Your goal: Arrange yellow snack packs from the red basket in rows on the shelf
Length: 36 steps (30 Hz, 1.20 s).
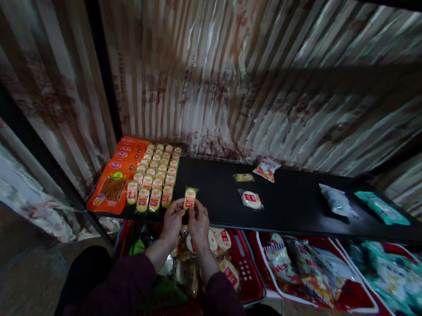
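Between my two hands, at the front edge of a black shelf (208, 200), is a small wrapped snack cake (189, 198) in clear film with a red and yellow label. My left hand (172, 221) pinches its left side. On the other side, the fingers of my right hand (199, 224) close on its right edge. Just left of the cake stand rows of matching wrapped snack cakes (155, 198), lined up several deep. Orange snack packets (112, 185) lie overlapped at the shelf's left end, beside those rows.
A red basket (253, 271) of mixed packaged snacks sits below my forearms. Two more baskets (367, 305) hold bagged snacks at right. On the shelf lie a round wrapped cake (251, 199), a yellow packet (244, 177), a white-red bag (267, 168), a silvery bag (337, 200) and a teal bag (382, 208).
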Motion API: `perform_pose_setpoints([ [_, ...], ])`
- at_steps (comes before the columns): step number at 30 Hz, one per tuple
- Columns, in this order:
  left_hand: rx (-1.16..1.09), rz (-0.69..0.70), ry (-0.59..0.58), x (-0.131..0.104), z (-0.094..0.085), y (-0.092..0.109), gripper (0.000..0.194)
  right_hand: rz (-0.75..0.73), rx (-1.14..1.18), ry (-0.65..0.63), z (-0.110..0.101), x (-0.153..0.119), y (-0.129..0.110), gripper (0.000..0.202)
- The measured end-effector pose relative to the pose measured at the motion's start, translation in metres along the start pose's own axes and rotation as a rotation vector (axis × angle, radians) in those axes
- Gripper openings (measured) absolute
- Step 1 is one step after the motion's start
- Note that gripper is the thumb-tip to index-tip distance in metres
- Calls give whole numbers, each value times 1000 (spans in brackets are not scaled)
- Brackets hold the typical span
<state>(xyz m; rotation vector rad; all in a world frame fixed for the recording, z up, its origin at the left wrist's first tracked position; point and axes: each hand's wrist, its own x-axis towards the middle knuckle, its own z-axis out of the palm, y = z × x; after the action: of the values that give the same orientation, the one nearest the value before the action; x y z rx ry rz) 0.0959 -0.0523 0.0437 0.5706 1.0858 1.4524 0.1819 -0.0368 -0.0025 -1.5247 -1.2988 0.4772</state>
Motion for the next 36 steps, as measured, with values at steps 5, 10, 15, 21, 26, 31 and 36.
perform_pose_setpoints([
  [5,20,-2,3,11,4,-1,29,-28,-18,2,4,10,3,34],
  [10,24,-10,54,20,7,-1,32,4,33,-30,10,22,9,34],
  [15,59,-50,63,27,12,2,35,37,29,-40,14,34,15,36],
  [21,116,-73,100,41,23,7,35,39,41,-44,22,55,22,35],
  [26,116,-104,85,56,32,9,35,51,58,-13,28,72,26,34],
  [31,239,-92,37,63,37,12,37,123,-29,-94,26,78,17,36],
  [36,352,-64,37,71,38,11,37,211,-112,-146,26,83,7,37],
])
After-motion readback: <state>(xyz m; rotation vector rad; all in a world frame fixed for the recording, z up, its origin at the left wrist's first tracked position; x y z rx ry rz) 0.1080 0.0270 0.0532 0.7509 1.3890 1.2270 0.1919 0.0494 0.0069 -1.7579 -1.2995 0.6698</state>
